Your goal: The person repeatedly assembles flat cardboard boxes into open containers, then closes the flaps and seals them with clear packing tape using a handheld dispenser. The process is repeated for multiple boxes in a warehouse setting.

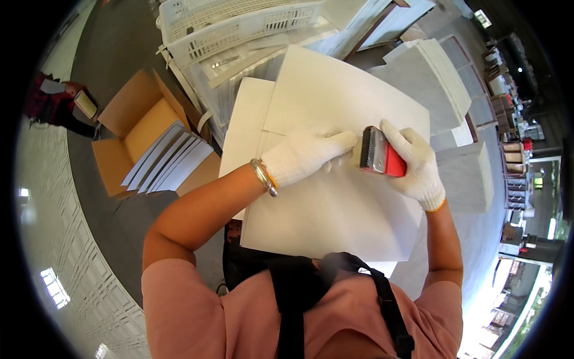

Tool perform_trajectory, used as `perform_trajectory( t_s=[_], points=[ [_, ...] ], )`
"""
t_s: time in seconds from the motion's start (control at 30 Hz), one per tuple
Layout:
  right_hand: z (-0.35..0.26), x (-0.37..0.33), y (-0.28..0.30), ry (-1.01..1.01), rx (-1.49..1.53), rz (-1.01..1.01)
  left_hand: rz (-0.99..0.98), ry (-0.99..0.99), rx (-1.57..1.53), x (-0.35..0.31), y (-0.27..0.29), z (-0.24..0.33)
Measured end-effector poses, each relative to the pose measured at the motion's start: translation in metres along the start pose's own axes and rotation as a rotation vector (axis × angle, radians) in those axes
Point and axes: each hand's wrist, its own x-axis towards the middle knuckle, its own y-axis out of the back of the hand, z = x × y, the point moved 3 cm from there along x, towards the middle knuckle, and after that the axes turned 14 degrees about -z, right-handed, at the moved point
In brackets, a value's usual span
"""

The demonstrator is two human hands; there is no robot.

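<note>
Taking the middle of the smooth white flat panel (335, 221) as my clock centre, I see it lying below both hands. I'd judge it light, fairly stiff and slick, easily creased at corners; I'd hold it by opposite edges.

At two o'clock, the white-gloved right hand (418, 164) grips a red handheld tool with silver plate and black toothed edge (376, 157); it looks light, best held by the red body, clear of the teeth. The white-gloved left hand (299, 157), at ten, lies outstretched, apparently empty.

A brown cardboard box (119, 107) sits at nine-thirty; at eleven, a white slatted plastic crate (251, 30) limits reach; pale stacked boards (427, 84) crowd one-thirty.
</note>
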Motion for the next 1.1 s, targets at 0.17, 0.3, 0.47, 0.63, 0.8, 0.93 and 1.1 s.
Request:
perform_trajectory(
  t_s=[0.17, 0.3, 0.47, 0.63, 0.8, 0.93, 1.1],
  points=[
    [-0.005, 0.003, 0.011, 0.005, 0.007, -0.114, 0.161, 0.029, 0.137, -0.032, 0.050, 0.010],
    [-0.024, 0.021, 0.018, 0.004, -0.087, -0.183, 0.228, 0.121, 0.032, -0.069, 0.112, -0.010],
    [-0.049, 0.053, 0.018, 0.004, -0.204, -0.275, 0.237, 0.063, -0.144, -0.070, 0.131, -0.053],
    [-0.055, 0.063, 0.017, -0.019, -0.252, -0.348, 0.109, 0.036, -0.228, -0.067, 0.143, -0.085],
    [-0.063, 0.068, 0.017, -0.049, -0.285, -0.406, 0.105, 0.008, -0.198, -0.068, 0.141, -0.089],
    [-0.065, 0.070, 0.015, -0.059, -0.313, -0.433, 0.141, 0.052, -0.210, -0.066, 0.136, -0.093],
    [-0.063, 0.073, 0.013, -0.069, -0.298, -0.442, 0.134, 0.111, -0.013, -0.048, 0.127, -0.118]
  ],
)
